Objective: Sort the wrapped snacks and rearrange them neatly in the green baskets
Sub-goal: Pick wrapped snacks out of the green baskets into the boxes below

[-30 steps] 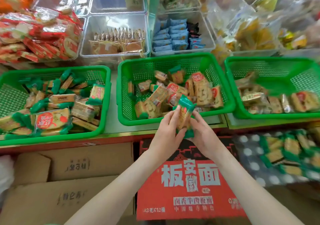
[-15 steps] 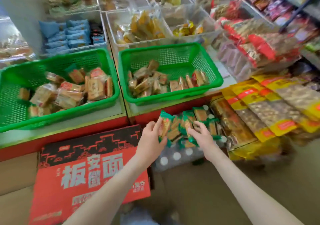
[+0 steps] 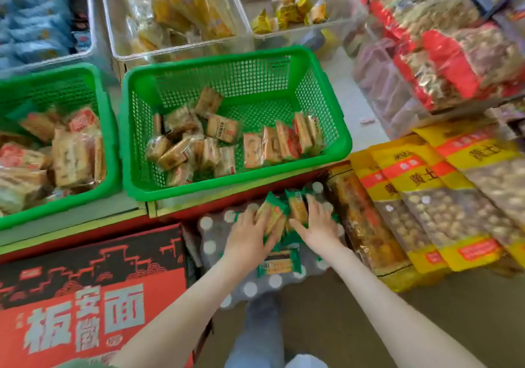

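A heap of green-wrapped snacks (image 3: 277, 217) is seen on a grey dotted bag (image 3: 210, 225) below the worktop (image 3: 85, 217), just in front of a green basket (image 3: 227, 193). The left hand (image 3: 248, 237) is laid against the heap's left side; whether it pinches a packet cannot be told. The right hand (image 3: 319, 227) is spread flat on the right side.

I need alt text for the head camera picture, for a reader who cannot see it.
A person's left hand and right hand touch a pile of green-wrapped snacks on a dotted grey cloth. Just above, a green basket holds tan wrapped snacks; a second basket stands left of it.
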`<state>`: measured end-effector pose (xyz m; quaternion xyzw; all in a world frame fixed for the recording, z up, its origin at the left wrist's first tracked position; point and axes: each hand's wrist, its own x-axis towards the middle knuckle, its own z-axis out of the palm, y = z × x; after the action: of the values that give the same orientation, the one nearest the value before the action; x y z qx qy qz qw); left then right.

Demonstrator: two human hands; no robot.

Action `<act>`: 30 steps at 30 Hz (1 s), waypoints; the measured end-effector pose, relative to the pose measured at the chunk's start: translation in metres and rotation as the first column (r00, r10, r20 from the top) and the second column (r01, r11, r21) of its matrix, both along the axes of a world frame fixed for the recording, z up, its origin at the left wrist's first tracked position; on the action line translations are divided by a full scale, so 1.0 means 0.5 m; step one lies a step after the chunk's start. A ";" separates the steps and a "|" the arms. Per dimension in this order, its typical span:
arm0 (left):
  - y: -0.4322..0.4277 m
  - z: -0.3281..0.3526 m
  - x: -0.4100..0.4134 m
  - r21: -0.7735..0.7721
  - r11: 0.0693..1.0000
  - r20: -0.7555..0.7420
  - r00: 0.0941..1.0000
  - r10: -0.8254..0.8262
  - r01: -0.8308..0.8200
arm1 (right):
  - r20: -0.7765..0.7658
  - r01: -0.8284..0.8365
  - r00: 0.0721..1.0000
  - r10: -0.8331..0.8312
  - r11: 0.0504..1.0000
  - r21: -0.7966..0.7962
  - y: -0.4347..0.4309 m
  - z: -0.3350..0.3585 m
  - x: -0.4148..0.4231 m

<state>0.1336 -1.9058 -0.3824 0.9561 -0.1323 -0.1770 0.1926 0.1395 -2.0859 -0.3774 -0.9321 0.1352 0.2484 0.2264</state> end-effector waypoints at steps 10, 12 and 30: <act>-0.049 -0.013 -0.002 0.017 0.993 0.018 0.993 -0.120 0.120 | -0.054 0.007 0.999 -0.006 1.000 0.017 -0.064 -0.015 -0.016; -0.061 -0.009 -0.013 0.072 0.994 0.007 0.996 -0.087 0.086 | -0.006 -0.003 1.000 0.003 1.000 0.020 -0.075 -0.015 -0.026; -0.034 0.109 -0.170 0.030 0.980 0.254 0.950 0.181 -0.195 | 0.195 -0.220 0.960 0.201 0.972 0.083 -0.034 0.099 -0.134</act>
<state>0.0487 -1.9227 -0.3278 0.9839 -0.0592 -0.0394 0.1642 0.0723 -2.1027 -0.3278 -0.9471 0.0004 0.1900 0.2586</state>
